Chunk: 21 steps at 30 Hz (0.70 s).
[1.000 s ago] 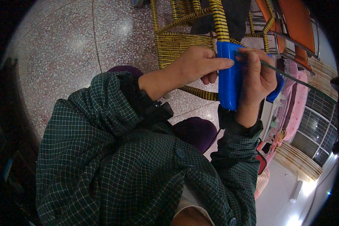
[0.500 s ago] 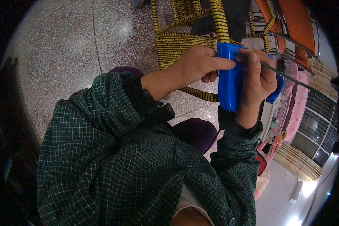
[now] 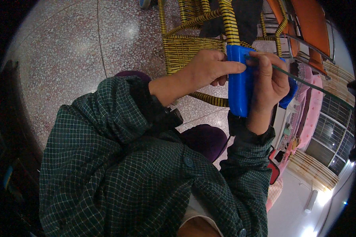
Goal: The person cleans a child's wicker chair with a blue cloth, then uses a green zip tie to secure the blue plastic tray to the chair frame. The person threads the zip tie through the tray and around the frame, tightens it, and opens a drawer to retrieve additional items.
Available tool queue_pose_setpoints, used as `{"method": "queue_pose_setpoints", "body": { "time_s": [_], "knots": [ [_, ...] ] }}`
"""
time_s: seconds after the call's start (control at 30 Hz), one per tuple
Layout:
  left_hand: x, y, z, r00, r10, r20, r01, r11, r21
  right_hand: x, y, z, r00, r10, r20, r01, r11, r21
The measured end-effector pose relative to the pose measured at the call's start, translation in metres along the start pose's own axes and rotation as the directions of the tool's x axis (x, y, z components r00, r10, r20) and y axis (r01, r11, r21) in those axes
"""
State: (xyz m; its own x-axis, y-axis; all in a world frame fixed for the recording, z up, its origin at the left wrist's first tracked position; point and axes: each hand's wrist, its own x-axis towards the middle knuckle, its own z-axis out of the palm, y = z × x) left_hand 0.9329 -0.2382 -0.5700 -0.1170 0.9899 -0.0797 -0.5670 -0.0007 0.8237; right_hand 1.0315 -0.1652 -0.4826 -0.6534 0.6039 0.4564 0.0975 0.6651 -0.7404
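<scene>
My left hand (image 3: 201,69) holds the left edge of a blue plastic piece (image 3: 238,96), its thumb pressed on the face and its other fingers curled behind. My right hand (image 3: 271,89) is closed around a thin dark-green strip (image 3: 304,81) at that piece, with the strip trailing off to the right; exactly where the strip meets the plastic is hidden by my fingers. The blue piece sits upright at the lower end of a yellow-and-black woven post (image 3: 229,23) of a wicker chair (image 3: 192,51). More blue plastic shows behind my right hand.
Speckled floor (image 3: 67,59) lies to the left, with a small wheel at the top edge. Purple fabric (image 3: 203,144) is below the chair. Orange chairs with metal frames (image 3: 308,19), pink padded items (image 3: 310,106) and a barred window (image 3: 330,134) are on the right.
Both hands stay in nearly the same grip. The blue piece has shifted very slightly, and my left thumb sits a little lower on it than a second ago.
</scene>
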Motion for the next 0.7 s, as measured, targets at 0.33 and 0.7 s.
{"method": "queue_pose_setpoints", "body": {
  "time_s": [0.33, 0.7],
  "knots": [
    [-0.0013, 0.0012, 0.0019, 0.995, 0.052, -0.089, -0.043, 0.994, 0.1, -0.0006, -0.0012, -0.0008, 1.0, -0.001, 0.005, 0.001, 1.0, -0.027],
    [0.0017, 0.0, 0.0041, 0.995, 0.091, -0.041, -0.088, 0.994, 0.065, -0.0003, -0.0001, -0.001, 1.0, 0.001, 0.003, 0.0, 0.999, -0.038]
  ]
}}
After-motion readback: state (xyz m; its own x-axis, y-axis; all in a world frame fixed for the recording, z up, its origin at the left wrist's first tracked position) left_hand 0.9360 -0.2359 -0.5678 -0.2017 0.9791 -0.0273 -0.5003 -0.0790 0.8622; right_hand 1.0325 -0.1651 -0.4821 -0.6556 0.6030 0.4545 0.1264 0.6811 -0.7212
